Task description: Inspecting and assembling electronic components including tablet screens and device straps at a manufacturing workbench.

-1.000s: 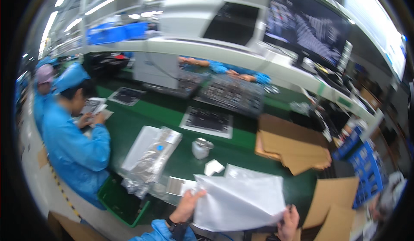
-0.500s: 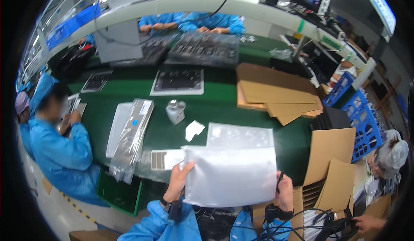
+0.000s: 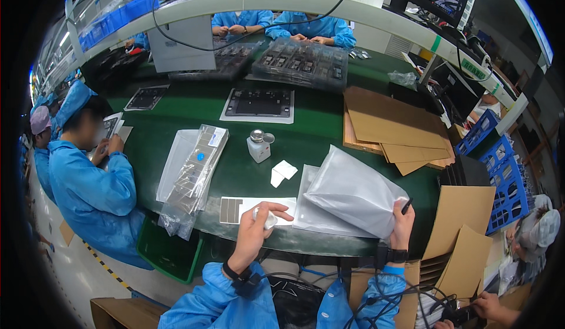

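Moved off the pale sheet (image 3: pixel 353 191), the left hand (image 3: pixel 252 234) had its fingers curled around a white wad (image 3: pixel 269 219); only the right hand's fingers clamped the sheet, lower right of centre.

Translucent white sheet (image 3: pixel 353 194): creased, slanting, right end gathered in the right hand (image 3: pixel 402 226), overlapping a flat pale sheet (image 3: pixel 307 208) | dark slim item (image 3: pixel 406 205): jutting upward at the same hand, kind unclear | white wad (image 3: pixel 266 218): small, crumpled, in the left hand (image 3: pixel 253 233), near the bench's front edge (image 3: pixel 329 250)
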`<state>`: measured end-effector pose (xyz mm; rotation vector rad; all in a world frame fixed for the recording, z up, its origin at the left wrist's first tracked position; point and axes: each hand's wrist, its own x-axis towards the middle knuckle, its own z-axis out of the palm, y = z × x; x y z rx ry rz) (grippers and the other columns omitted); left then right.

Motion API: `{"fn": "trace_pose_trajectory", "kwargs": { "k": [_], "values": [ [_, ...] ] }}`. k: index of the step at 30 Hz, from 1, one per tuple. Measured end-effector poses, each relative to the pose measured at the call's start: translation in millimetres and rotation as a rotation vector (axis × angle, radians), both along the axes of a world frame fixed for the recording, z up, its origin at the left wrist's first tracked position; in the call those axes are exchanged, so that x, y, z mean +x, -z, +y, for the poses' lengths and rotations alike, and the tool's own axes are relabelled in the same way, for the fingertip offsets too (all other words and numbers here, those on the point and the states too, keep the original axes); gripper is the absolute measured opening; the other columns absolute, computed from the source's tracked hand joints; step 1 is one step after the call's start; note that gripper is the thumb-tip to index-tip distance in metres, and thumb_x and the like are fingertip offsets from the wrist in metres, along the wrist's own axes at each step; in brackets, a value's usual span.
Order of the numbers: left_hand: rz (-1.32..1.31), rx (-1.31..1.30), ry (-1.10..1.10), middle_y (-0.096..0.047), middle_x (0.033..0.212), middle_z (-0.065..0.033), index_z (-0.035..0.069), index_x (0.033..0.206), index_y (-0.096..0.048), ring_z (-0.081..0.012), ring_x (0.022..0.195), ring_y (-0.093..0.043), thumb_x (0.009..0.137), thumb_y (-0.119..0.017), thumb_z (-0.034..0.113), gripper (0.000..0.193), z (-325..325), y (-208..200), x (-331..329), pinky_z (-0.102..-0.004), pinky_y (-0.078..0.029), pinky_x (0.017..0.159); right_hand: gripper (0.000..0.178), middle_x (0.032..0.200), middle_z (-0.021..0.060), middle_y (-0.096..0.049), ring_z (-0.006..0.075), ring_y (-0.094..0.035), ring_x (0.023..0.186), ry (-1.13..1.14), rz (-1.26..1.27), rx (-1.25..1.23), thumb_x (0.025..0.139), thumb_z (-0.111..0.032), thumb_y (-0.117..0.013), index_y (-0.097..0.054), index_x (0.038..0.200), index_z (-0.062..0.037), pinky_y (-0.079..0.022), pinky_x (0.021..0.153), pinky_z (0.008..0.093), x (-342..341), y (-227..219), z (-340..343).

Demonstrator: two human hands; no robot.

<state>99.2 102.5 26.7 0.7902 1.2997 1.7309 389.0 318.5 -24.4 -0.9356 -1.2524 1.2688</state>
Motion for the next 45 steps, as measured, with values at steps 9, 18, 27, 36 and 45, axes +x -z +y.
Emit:
{"fn": "trace_pose_trajectory", "kwargs": {
  "k": [9,18,27,36,45],
  "values": [
    [0.398,0.215,0.017,-0.054,0.061,-0.0009,0.0,0.095,-0.066,-0.0043,0.047,-0.036,0.103,-0.043,0.03,0.038,76.1,-15.3,15.9,-0.024,-0.028,0.045,0.018,0.083,0.0114,-0.059,0.0292,-0.057,0.075,0.618,-1.139,0.467,0.087,-0.014,-0.066,-0.063,0.098,-0.0005,-0.048,0.071,0.0351,-7.9,-4.1,-8.4],
    [0.909,0.315,-0.089,-0.051,0.055,-0.0089,0.003,0.09,-0.066,-0.0158,0.045,-0.047,0.101,-0.049,0.024,0.029,89.3,-57.6,48.0,-0.0301,-0.033,0.045,0.031,0.102,0.0108,-0.068,0.0222,-0.067,0.084,-0.438,-0.53,0.661,0.073,-0.022,-0.081,-0.07,0.095,-0.0037,-0.053,0.073,0.0312,-58.7,-115.5,-157.8],
    [0.192,0.461,0.249,-0.048,0.056,0.0008,-0.002,0.084,-0.064,-0.0044,0.049,-0.039,0.104,-0.042,0.026,0.04,58.8,-94.3,64.9,-0.0232,-0.029,0.047,0.052,0.107,0.0189,-0.066,0.0181,-0.067,0.093,-1.028,0.379,-0.576,0.097,-0.045,-0.049,-0.058,0.11,0.0052,-0.035,0.049,0.0146,-53.6,-42.8,-144.8],
    [0.785,0.473,-0.364,-0.052,0.055,-0.0027,0.001,0.077,-0.061,-0.0095,0.043,-0.041,0.099,-0.05,0.019,0.03,94.9,-65.0,67.1,-0.0262,-0.031,0.042,0.049,0.098,0.0036,-0.064,0.006,-0.056,0.081,-0.347,0.201,-0.02,0.077,-0.011,-0.08,-0.056,0.118,0.0009,-0.047,0.069,0.0227,-110.0,-32.8,-211.0],
    [-0.469,0.259,0.111,-0.034,0.051,0.0043,0.006,0.083,-0.056,-0.0079,0.038,-0.024,0.103,-0.041,0.03,0.035,113.2,-63.6,44.0,-0.0241,-0.017,0.039,0.038,0.072,0.0004,-0.061,0.0062,-0.05,0.065,-0.413,-0.19,0.035,0.073,-0.023,-0.085,-0.063,0.092,0.0028,-0.044,0.061,0.0223,-111.8,-37.5,-199.3]
  ]
}}
